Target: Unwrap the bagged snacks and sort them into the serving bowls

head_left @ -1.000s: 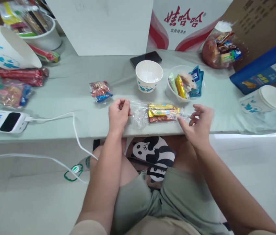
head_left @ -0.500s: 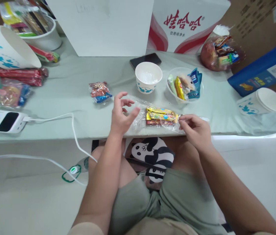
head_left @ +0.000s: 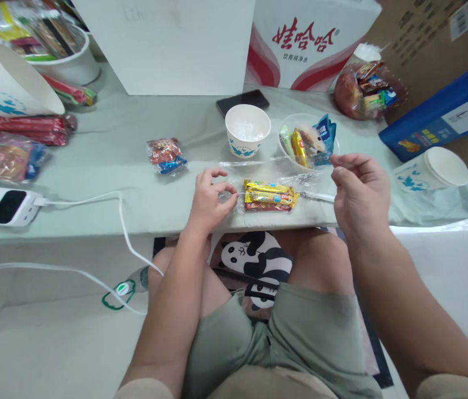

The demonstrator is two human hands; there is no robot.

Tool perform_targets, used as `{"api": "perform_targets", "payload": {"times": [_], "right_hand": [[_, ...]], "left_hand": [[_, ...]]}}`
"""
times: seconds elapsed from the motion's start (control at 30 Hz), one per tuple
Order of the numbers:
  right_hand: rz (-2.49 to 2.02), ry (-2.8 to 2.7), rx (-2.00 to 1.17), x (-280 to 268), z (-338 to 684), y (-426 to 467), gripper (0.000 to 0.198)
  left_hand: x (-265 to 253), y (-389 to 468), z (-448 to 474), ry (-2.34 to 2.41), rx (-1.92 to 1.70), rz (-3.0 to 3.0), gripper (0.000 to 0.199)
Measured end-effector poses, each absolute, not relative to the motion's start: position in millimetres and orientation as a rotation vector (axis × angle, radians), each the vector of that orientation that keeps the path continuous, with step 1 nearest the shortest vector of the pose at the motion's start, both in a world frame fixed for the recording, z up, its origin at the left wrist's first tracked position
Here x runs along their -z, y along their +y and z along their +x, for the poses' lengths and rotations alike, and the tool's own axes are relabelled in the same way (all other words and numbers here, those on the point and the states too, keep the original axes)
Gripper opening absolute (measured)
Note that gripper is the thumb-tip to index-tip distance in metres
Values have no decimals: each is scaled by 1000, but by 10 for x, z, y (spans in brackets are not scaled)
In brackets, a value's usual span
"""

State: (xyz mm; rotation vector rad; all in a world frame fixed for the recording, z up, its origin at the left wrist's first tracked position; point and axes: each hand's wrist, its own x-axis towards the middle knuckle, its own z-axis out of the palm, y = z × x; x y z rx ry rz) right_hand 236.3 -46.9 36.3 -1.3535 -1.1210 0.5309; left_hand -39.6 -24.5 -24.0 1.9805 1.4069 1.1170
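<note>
A clear plastic bag (head_left: 300, 178) lies near the table's front edge, spread between my hands. Yellow-wrapped snack sticks (head_left: 270, 193) rest on or inside it, with a dark red packet (head_left: 267, 207) along their near side. My left hand (head_left: 211, 202) pinches the film at the left, thumb against forefinger. At the right, my right hand (head_left: 362, 191) is closed with thumb and forefinger together on the film's edge. A narrow white strip (head_left: 319, 197) runs from the snacks towards that hand. Just beyond stand a paper cup (head_left: 247, 145) and a clear bowl of snacks (head_left: 300, 119).
A bagged snack pack (head_left: 166, 156) lies left of the cup, a black phone (head_left: 243, 103) behind it. At far left are a white power bank (head_left: 5, 208) with its cable and a tipped paper bucket (head_left: 13, 83). Stacked cups (head_left: 433, 172) and a blue pouch (head_left: 441, 113) are right.
My right hand has moved right and away from me, drawing the film out from the snacks. The left thumb and forefinger have come together on the bag.
</note>
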Motion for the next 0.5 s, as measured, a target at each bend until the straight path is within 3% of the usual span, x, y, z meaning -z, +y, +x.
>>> {"api": "perform_targets", "payload": {"times": [0.2, 0.27, 0.37, 0.5], "right_hand": [[-1564, -1537, -137, -446, 2282, -647, 10], [-1539, -1758, -81, -534, 2163, -671, 15], [-1466, -2255, -161, -648, 1978, -625, 24], [-1754, -2737, -347, -726, 1871, -549, 30]], "left_hand": [[31, -319, -409, 1068, -1097, 1775, 7], [-11, -343, -411, 1044, -1053, 1753, 7], [-58, -370, -418, 1005, -993, 1720, 4], [-84, -383, -433, 978, -946, 1569, 7]]}}
